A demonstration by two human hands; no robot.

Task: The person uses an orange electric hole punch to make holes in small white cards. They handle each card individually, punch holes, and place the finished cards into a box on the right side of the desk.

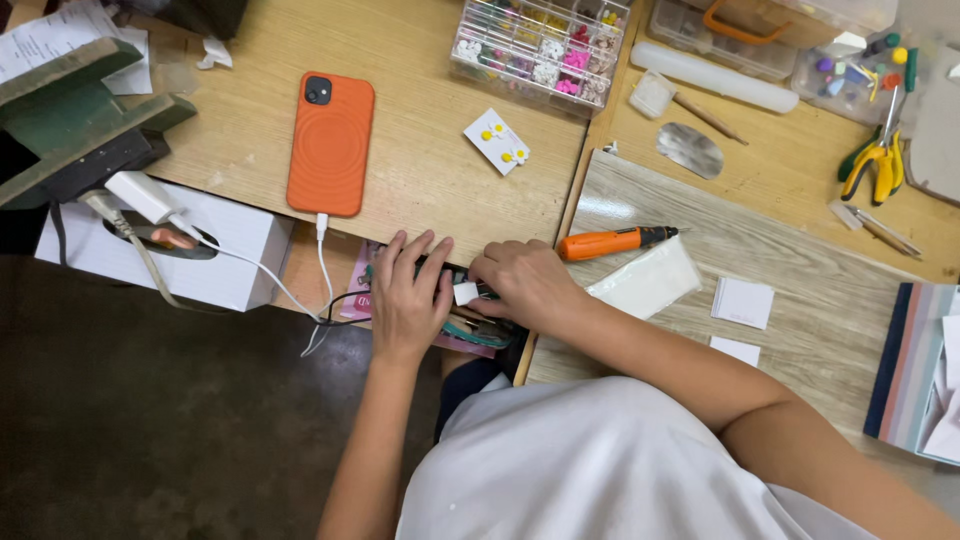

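Observation:
My left hand (408, 295) lies fingers-spread over things on a shelf below the table's front edge. My right hand (520, 280) is beside it, fingers curled, pinching a small white piece (465, 292) between the two hands. Dark and teal items under the hands are mostly hidden. An orange rotary tool (612, 241) lies just right of my right hand, next to a clear plastic bag (645, 280). A white card with yellow flower earrings (497, 142) sits further back on the table.
An orange phone (330, 143) lies charging on a white cable (270, 272). A white tissue box (165, 245) stands at left, a clear bead organizer (540, 45) at the back. Pliers (875, 160), a clear roller (712, 76), white cards (742, 302) and a striped booklet (915, 370) lie at right.

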